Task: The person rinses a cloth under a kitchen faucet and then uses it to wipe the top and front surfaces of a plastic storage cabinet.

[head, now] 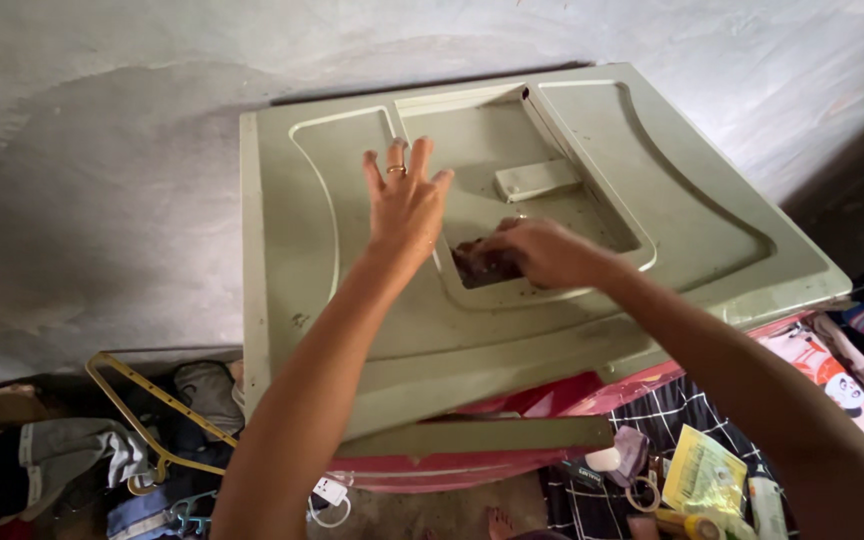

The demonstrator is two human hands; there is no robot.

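Here, right hand (542, 250) gripping brown rag (480, 264), green lid (712, 230)

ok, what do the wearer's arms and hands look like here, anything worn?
Both forearms are bare, with no sleeves, gloves or watch in view. The left hand wears a thin gold-coloured ring on one of its fingers. The right hand shows no ring or other wear that can be made out.

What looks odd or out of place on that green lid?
The green lid sits askew on the pink tub. A loose green strip hangs along its front edge. The right hand presses a dark cloth into the recess; left hand lies flat.
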